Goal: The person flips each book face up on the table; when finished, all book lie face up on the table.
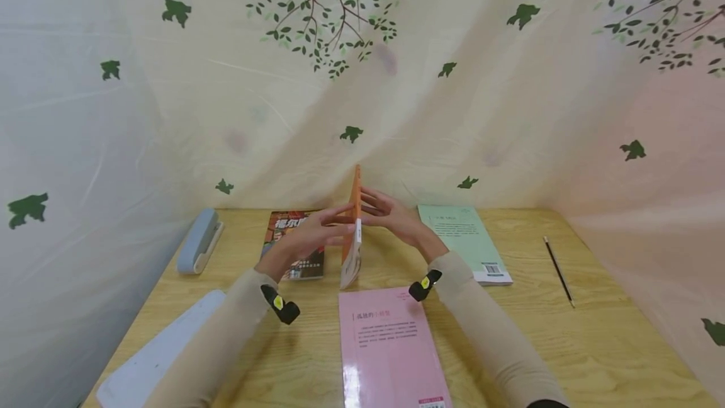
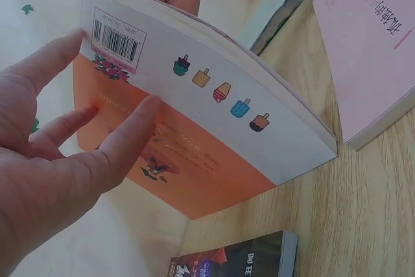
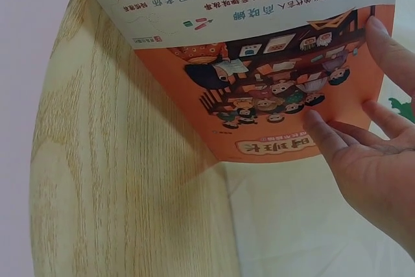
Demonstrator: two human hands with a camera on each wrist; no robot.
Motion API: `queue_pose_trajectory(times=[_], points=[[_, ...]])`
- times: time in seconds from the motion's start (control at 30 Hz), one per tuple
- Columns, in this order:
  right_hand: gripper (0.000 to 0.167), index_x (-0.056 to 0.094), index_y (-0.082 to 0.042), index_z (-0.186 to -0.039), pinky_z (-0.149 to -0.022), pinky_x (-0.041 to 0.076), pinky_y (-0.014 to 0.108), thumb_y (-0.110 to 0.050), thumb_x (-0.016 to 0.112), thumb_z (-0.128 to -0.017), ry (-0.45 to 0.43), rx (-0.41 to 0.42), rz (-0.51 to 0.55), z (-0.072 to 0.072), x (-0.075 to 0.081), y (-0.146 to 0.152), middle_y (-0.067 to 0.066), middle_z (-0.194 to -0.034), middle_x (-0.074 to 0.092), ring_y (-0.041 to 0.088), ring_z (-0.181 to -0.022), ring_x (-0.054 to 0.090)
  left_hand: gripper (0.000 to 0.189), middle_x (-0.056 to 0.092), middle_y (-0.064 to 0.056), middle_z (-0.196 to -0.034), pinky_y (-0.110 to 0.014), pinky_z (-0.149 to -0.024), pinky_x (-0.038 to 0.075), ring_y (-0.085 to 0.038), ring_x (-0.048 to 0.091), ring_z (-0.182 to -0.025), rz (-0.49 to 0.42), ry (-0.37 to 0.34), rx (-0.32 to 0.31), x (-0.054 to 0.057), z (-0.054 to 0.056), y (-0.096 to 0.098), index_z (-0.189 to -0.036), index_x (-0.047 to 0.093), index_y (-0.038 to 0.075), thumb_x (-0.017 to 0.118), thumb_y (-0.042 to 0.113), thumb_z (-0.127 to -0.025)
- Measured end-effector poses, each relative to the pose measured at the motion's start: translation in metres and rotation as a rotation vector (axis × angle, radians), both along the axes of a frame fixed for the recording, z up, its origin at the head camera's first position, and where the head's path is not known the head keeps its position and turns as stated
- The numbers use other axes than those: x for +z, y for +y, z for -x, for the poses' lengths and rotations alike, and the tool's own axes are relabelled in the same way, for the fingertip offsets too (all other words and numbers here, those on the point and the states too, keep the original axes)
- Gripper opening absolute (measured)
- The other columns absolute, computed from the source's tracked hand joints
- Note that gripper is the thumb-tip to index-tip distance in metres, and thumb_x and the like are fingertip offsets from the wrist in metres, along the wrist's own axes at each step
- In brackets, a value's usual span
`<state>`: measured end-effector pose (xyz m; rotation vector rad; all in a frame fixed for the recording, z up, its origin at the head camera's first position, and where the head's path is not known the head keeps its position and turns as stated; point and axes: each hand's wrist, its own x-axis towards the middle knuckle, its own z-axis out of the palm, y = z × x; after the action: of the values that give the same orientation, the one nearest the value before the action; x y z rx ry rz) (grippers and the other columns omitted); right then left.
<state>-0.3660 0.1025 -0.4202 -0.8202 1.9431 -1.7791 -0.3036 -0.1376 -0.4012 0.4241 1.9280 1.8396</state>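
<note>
An orange and white paperback book (image 1: 357,189) stands on edge at the middle of the table, seen nearly spine-on in the head view. My left hand (image 1: 306,235) touches its left side with extended, spread fingers. In the left wrist view those fingertips rest on the back cover (image 2: 220,115), near the barcode. From the other side, my right hand (image 1: 399,219) lays straight fingers against the illustrated front cover (image 3: 279,89). A pink book (image 1: 391,357) lies flat just in front. Behind my left hand is a dark-covered book (image 1: 308,267), partly hidden by it.
A green book (image 1: 461,235) lies beyond my right wrist, with a pencil (image 1: 557,269) farther right. At the left edge are a blue and white elongated object (image 1: 198,241) and a pale flat slab (image 1: 164,345), partly behind my sleeve. A patterned curtain (image 1: 396,112) hangs behind the table.
</note>
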Motion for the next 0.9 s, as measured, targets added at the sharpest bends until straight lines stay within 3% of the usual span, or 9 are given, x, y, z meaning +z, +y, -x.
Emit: queue_pose_trajectory(times=[0.27,0.53,0.9], points=[[0.076,0.025,-0.02,-0.163,-0.124,0.031,0.053,-0.008,0.064,-0.099,0.027,0.008,-0.039,-0.003,0.005,-0.003,0.003,-0.169,0.027,0.031,-0.154,0.031,0.066,0.039,-0.017,-0.158,-0.054,-0.114,0.045,-0.035,0.047,-0.142,-0.018,-0.027,0.01,0.003,0.0,0.003,-0.16,0.033,0.021,0.063,0.018,-0.102],[0.078,0.022,-0.018,-0.164,-0.124,0.031,0.053,-0.003,0.062,-0.099,0.025,0.03,-0.037,-0.005,0.009,-0.008,0.004,-0.17,0.024,0.032,-0.154,0.029,0.071,0.041,-0.023,-0.156,-0.047,-0.103,0.056,-0.041,0.048,-0.141,-0.03,-0.026,0.021,0.009,0.001,0.003,-0.161,0.031,0.017,0.065,0.01,-0.099],[0.077,0.021,-0.017,-0.164,-0.123,0.031,0.056,-0.002,0.06,-0.1,0.041,0.038,-0.021,-0.003,0.005,-0.013,0.009,-0.171,0.021,0.035,-0.155,0.028,0.076,0.043,-0.023,-0.155,-0.047,-0.104,0.055,-0.041,0.052,-0.137,0.023,-0.024,0.002,0.021,-0.001,0.0,-0.162,0.028,0.016,0.068,0.013,-0.097]])
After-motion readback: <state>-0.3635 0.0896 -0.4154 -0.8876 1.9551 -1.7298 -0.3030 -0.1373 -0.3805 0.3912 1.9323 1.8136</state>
